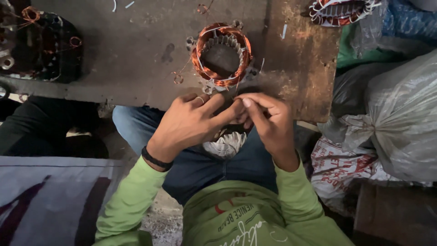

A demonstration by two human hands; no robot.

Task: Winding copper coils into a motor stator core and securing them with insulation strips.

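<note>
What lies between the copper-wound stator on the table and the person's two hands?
In the head view, only a short strip of bare, rusty table separates the stator from the left hand and right hand.

A white printed sack (339, 166) (red and black lettering) lies at right under grey plastic bags (396, 118).

The scene is dim and evenly lit, with soft daylight that seems to fall from above and slightly ahead, leaving no hard-edged shadows. The desk (136, 54) reads as dull grey-brown with no glare; the copper winding (221, 55) catches the only warm sheen. Deep shadow swallows the upper left corner and the space under the desk. The wide lens bows lines toward the edges, and the corners look soft. The hands at centre are slightly blurred, fine detail between the fingertips lost.
</note>
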